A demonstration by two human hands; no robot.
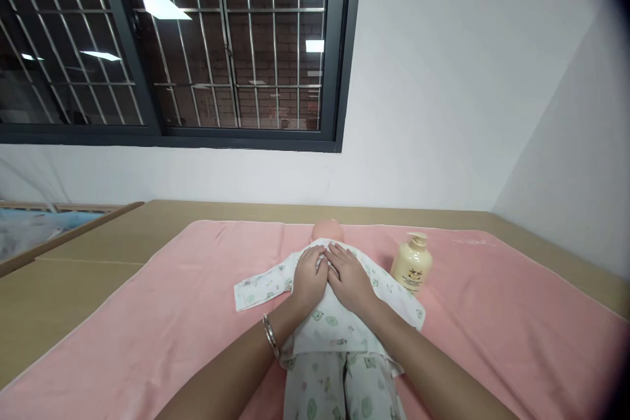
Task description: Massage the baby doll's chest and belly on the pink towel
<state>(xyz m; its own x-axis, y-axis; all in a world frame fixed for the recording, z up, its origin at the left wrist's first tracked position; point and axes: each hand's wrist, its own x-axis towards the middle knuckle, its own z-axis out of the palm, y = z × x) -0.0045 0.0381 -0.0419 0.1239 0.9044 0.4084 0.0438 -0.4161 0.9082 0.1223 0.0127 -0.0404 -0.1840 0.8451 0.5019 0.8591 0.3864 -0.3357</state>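
One doll (pixel 335 315), smooth and round-headed, is lying at six o'clock, wearing a white leaf-printed cloth shirt (pixel 339 333) and trousers (pixel 315 388). Left hand (pixel 310 279) and right hand (pixel 353 281) are resting palms-down on its upper body, fingers extended flat. A silvery ring-shaped bracelet (pixel 270 335) is circling the left wrist. At the hands' three o'clock, a glossy yellow pump bottle (pixel 412 266) is standing on a creased pink sheet (pixel 197 315).

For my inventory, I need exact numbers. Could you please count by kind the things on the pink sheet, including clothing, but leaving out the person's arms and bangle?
Doll: 1
Patterned top: 1
Patterned trousers: 1
Pump bottle: 1
Total: 4
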